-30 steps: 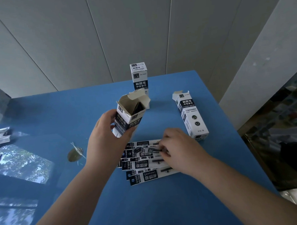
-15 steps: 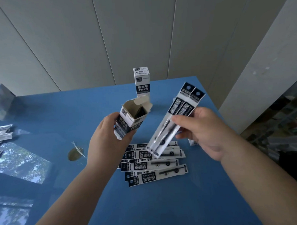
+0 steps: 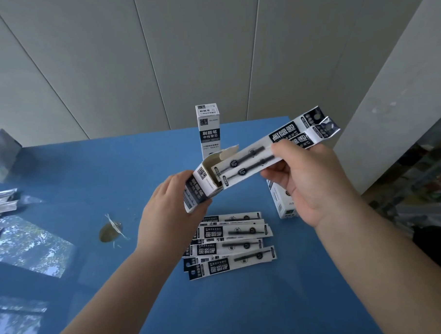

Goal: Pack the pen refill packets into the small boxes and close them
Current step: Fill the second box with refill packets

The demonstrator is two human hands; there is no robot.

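Viewing from the head camera, I see the left hand [image 3: 166, 214] with its fingers wrapped around a small open box [image 3: 202, 186], held tilted above the blue tabletop [image 3: 138, 170], flaps open toward the right. The right hand [image 3: 313, 180] has its fingers pinched on two pen refill packets [image 3: 264, 156], whose lower ends sit at the box mouth. More refill packets [image 3: 230, 244] lie fanned on the tabletop below the hands. A closed box [image 3: 208, 130] stands upright behind; another box [image 3: 283, 202] lies partly hidden by the right hand.
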